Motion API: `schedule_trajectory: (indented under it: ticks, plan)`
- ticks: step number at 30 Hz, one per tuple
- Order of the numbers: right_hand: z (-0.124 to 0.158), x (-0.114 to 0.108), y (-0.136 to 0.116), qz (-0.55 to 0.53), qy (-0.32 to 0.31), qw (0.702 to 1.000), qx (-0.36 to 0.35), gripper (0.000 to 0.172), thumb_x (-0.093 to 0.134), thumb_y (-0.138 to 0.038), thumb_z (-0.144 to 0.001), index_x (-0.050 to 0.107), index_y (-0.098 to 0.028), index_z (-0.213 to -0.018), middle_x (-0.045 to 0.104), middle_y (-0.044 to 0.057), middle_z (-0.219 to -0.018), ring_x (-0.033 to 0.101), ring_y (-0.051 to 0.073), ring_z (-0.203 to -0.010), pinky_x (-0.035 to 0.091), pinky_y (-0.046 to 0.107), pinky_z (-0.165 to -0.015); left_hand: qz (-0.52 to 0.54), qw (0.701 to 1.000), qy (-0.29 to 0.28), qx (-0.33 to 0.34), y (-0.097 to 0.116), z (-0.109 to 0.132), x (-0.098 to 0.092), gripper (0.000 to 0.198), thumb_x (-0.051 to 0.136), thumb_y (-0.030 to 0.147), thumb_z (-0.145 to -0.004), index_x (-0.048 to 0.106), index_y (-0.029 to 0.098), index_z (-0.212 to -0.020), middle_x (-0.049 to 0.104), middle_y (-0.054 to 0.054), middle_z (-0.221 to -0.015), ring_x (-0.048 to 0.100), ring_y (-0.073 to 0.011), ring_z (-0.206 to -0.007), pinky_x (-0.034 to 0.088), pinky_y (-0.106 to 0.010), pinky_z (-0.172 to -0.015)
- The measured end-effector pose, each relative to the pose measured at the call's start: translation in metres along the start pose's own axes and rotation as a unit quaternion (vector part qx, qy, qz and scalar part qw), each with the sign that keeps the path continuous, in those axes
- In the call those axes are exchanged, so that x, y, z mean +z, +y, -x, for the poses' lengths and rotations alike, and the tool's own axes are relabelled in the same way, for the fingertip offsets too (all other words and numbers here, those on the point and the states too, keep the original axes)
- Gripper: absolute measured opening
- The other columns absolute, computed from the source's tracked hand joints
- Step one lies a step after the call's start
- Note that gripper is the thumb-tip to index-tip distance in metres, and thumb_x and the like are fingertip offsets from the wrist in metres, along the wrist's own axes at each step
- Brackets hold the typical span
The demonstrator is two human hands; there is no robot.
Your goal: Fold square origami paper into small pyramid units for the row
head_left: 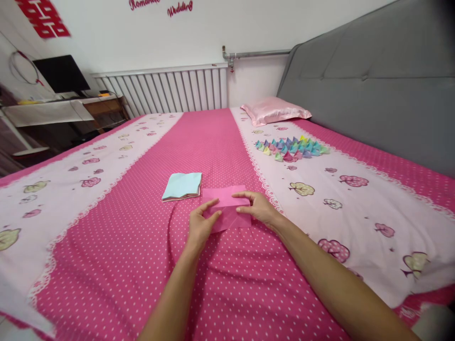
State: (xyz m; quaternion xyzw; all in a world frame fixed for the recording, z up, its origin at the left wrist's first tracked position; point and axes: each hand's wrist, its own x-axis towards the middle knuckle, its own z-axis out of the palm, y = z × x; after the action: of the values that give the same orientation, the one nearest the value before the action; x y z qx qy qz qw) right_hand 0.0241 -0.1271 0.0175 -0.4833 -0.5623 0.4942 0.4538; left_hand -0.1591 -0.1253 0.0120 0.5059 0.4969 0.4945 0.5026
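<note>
A square sheet of pink paper [227,215] with a crease across its middle is held between my two hands, just over the bed. My left hand [202,220] pinches its left edge between thumb and fingers. On the opposite side my right hand [258,207] grips the right edge in the same way, index finger above and thumb below. Beyond my left hand lies a stack of square paper [183,185], light blue on top, its edges slightly wavy. Farther off to the right sits a cluster of small folded paper pieces [291,148] in many colours.
The bed cover [142,237] is pink with white dots and printed trees, wrinkled near me. A pink pillow [275,111] rests by the grey headboard [369,76]. A radiator [170,90] lines the far wall; a monitor [62,74] stands on a desk at left.
</note>
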Motion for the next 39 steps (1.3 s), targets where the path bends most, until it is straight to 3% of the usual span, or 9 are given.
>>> schedule_trajectory:
  ticks: [6, 16, 23, 26, 29, 32, 35, 37, 39]
  plan:
    - [-0.003, -0.001, 0.005, 0.098, 0.029, 0.993, -0.061, 0.033, 0.065, -0.022, -0.067, 0.064, -0.016, -0.100, 0.066, 0.007, -0.098, 0.062, 0.017, -0.081, 0.048, 0.031, -0.074, -0.075, 0.993, 0.040, 0.079, -0.008, -0.003, -0.003, 0.032, 0.071, 0.028, -0.060, 0.069, 0.017, -0.091, 0.068, -0.010, -0.092, 0.062, -0.0227, -0.085, 0.051, -0.034, -0.072]
    - [-0.004, 0.001, 0.004, 0.142, 0.080, 0.980, -0.111, 0.022, 0.062, -0.033, -0.071, 0.068, -0.017, -0.085, 0.065, 0.004, -0.077, 0.058, 0.015, -0.067, 0.046, 0.028, -0.065, -0.156, 0.973, 0.073, 0.156, 0.000, 0.001, -0.002, 0.017, 0.065, 0.029, -0.066, 0.070, 0.019, -0.079, 0.064, -0.006, -0.081, 0.059, -0.0190, -0.079, 0.048, -0.033, -0.074]
    - [-0.006, -0.001, 0.002, 0.129, 0.151, 0.972, -0.129, 0.018, 0.067, -0.034, -0.067, 0.071, -0.020, -0.078, 0.051, 0.008, -0.113, 0.051, 0.020, -0.102, 0.046, 0.032, -0.080, -0.175, 0.952, 0.129, 0.216, 0.003, -0.002, -0.006, 0.017, 0.067, 0.033, -0.064, 0.070, 0.020, -0.073, 0.054, -0.007, -0.105, 0.050, -0.0202, -0.098, 0.046, -0.030, -0.076]
    - [-0.006, -0.003, 0.000, 0.109, 0.157, 0.973, -0.128, 0.019, 0.066, -0.036, -0.068, 0.071, -0.022, -0.079, 0.047, 0.008, -0.121, 0.046, 0.022, -0.110, 0.045, 0.034, -0.084, -0.185, 0.947, 0.130, 0.228, 0.005, -0.003, -0.011, 0.015, 0.066, 0.034, -0.066, 0.069, 0.019, -0.071, 0.054, -0.007, -0.108, 0.049, -0.0209, -0.102, 0.043, -0.033, -0.084]
    - [-0.005, -0.004, -0.001, 0.077, 0.148, 0.978, -0.123, 0.020, 0.066, -0.037, -0.068, 0.071, -0.021, -0.078, 0.050, 0.008, -0.121, 0.048, 0.022, -0.109, 0.044, 0.034, -0.085, -0.156, 0.962, 0.088, 0.205, 0.008, -0.003, -0.013, 0.016, 0.064, 0.034, -0.068, 0.065, 0.018, -0.070, 0.057, -0.008, -0.105, 0.050, -0.0217, -0.103, 0.040, -0.036, -0.089]
    - [-0.004, -0.003, -0.002, 0.030, 0.106, 0.988, -0.106, 0.023, 0.065, -0.038, -0.069, 0.070, -0.018, -0.079, 0.063, 0.008, -0.099, 0.058, 0.019, -0.091, 0.046, 0.033, -0.078, -0.055, 0.989, 0.007, 0.135, 0.010, -0.001, -0.010, 0.026, 0.063, 0.036, -0.070, 0.060, 0.017, -0.088, 0.060, -0.010, -0.102, 0.056, -0.0215, -0.096, 0.046, -0.035, -0.078]
    - [-0.001, 0.000, -0.004, -0.005, 0.069, 0.994, -0.083, 0.026, 0.064, -0.039, -0.069, 0.068, -0.016, -0.081, 0.067, 0.006, -0.078, 0.060, 0.016, -0.070, 0.048, 0.029, -0.064, 0.003, 0.997, -0.047, 0.054, 0.013, 0.003, -0.007, 0.050, 0.068, 0.036, -0.065, 0.052, 0.016, -0.107, 0.062, -0.011, -0.100, 0.060, -0.0211, -0.085, 0.050, -0.032, -0.065]
    - [0.000, 0.002, -0.005, -0.018, 0.066, 0.994, -0.079, 0.026, 0.064, -0.039, -0.069, 0.067, -0.015, -0.080, 0.067, 0.005, -0.076, 0.060, 0.015, -0.066, 0.047, 0.027, -0.060, 0.005, 0.998, -0.068, 0.006, 0.013, 0.005, -0.006, 0.054, 0.073, 0.034, -0.059, 0.055, 0.014, -0.106, 0.064, -0.012, -0.095, 0.062, -0.0197, -0.075, 0.050, -0.029, -0.060]
    - [0.000, 0.003, -0.006, -0.029, 0.073, 0.994, -0.074, 0.026, 0.064, -0.038, -0.068, 0.067, -0.015, -0.080, 0.066, 0.005, -0.076, 0.060, 0.015, -0.065, 0.047, 0.026, -0.058, 0.008, 0.995, -0.090, -0.033, 0.013, 0.006, -0.006, 0.046, 0.075, 0.033, -0.056, 0.062, 0.011, -0.094, 0.066, -0.011, -0.082, 0.061, -0.0172, -0.063, 0.049, -0.027, -0.055]
